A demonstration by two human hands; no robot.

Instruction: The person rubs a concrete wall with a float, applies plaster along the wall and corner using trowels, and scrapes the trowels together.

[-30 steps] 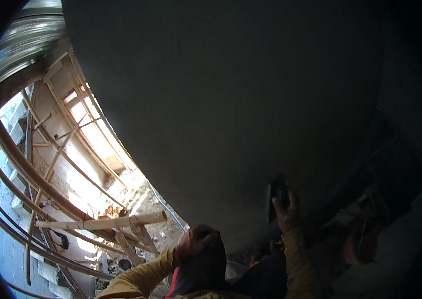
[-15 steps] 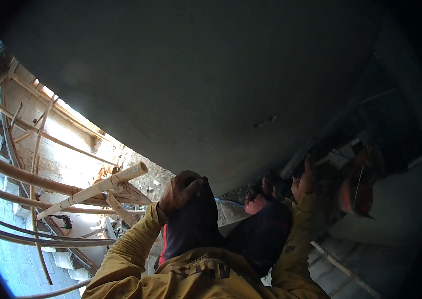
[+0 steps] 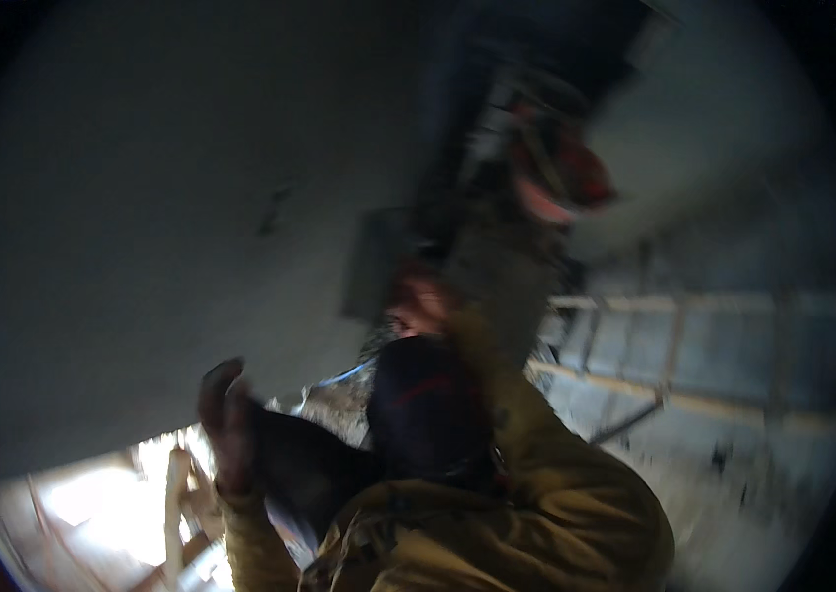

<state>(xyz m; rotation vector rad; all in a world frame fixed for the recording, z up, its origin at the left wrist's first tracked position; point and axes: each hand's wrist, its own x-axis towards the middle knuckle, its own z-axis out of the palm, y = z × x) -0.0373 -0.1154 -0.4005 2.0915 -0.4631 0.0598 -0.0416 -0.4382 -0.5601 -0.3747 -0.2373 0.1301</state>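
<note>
My left hand (image 3: 228, 419) rests against my dark trouser leg (image 3: 309, 454) at lower left, its fingers loosely extended and blurred, with nothing visible in them. My right hand (image 3: 418, 296) is at the centre, just beyond my other knee (image 3: 423, 405). Its fingers are smeared by motion. A grey flat shape (image 3: 374, 261), possibly a float, lies beside it, but I cannot make out whether I hold it. A large grey plastered wall (image 3: 142, 217) fills the upper left, close to both hands.
A red bucket-like container (image 3: 561, 173) sits at upper right beside a pale curved surface. Wooden or bamboo poles (image 3: 675, 380) run along the right. Bright light and more poles (image 3: 176, 493) show at lower left, and a thin blue line (image 3: 339, 377) crosses rubble beyond my legs.
My view has swung round, so the wall moved left and the red container up. The dark float, earlier raised in my right hand against the wall, is lowered or out of clear sight.
</note>
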